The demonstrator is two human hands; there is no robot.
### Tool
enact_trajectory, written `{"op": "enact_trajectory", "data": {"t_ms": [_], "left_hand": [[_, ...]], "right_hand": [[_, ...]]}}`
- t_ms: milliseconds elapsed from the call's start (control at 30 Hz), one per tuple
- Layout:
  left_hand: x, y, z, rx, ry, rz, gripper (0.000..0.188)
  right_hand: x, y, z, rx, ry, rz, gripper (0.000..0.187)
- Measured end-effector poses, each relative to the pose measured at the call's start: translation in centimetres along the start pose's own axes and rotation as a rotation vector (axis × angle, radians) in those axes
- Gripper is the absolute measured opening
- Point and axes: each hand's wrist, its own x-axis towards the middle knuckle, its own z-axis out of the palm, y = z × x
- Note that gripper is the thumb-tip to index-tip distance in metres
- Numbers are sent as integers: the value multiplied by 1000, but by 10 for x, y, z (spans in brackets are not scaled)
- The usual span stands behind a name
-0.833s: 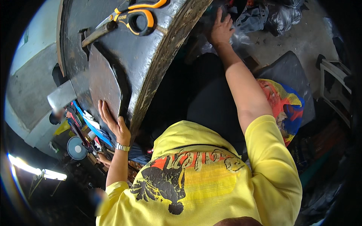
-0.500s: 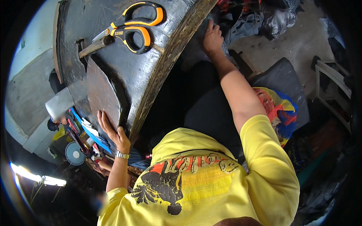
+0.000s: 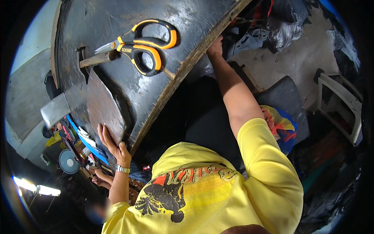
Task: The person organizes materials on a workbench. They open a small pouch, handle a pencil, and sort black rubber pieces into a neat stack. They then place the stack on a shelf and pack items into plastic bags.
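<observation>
Brown slab (image 3: 102,105), flat and angular, lies on the dark worktable (image 3: 198,23) close to its worn edge, with the left hand (image 3: 115,148) resting on its near end. From my remote seat I judge the work to be at a fetching stage: the slab is set on the table, while the scissors (image 3: 126,47) and the wooden-handled hammer (image 3: 95,59) lie beyond it, both unheld. I see no workpiece on the slab, so I take the main handling to be left to do.

I have the left forearm rising from below, a silver watch (image 3: 123,169) at its wrist. The fingers are stretched close together over the slab's surface, the thumb spread away to the right, gripping nothing that I can see. I have the right arm reaching far forward, the right hand (image 3: 215,47) at the table's edge, which hides its fingers. I cannot tell how open they are or whether they hold anything.
</observation>
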Motion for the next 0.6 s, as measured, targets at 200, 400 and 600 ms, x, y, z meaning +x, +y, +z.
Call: {"op": "enact_trajectory", "data": {"t_ms": [200, 400, 600], "left_hand": [[0, -1, 0, -18, -1, -8, 88], [-1, -3, -2, 19, -31, 4, 88], [0, -2, 1, -8, 17, 5, 86]], "right_hand": [[26, -13, 29, -54, -119, -526, 57], [-53, -37, 34, 262, -164, -810, 41], [-130, -29, 26, 709, -230, -846, 27]]}}
